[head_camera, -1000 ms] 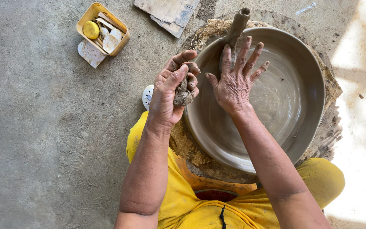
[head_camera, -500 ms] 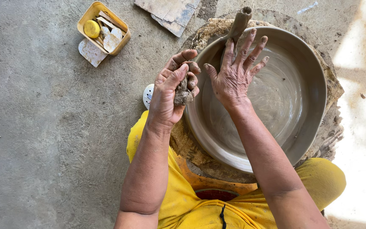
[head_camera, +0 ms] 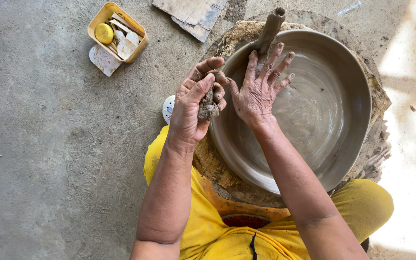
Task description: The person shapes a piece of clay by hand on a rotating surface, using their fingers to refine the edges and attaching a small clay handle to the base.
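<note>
A wide, shallow wet clay bowl (head_camera: 333, 159) sits on a clay-crusted potter's wheel (head_camera: 208, 163) in front of me. My left hand (head_camera: 196, 103) is closed around a lump of wet clay (head_camera: 209, 108), held just outside the bowl's left rim. My right hand (head_camera: 261, 89) lies flat with fingers spread against the inner wall of the bowl at its upper left. A roll of clay (head_camera: 270, 29) rests over the far rim, just beyond my right fingertips.
A yellow tub (head_camera: 116, 31) with a yellow sponge and flat scraps stands on the concrete floor at upper left. Flat tile pieces (head_camera: 191, 14) lie at the top. A white round object (head_camera: 168, 108) peeks out beside my left wrist. My yellow clothing fills the bottom.
My right hand has slid slightly up and left along the bowl's inner wall, closer to my left hand. My left hand keeps its hold on the clay lump.
</note>
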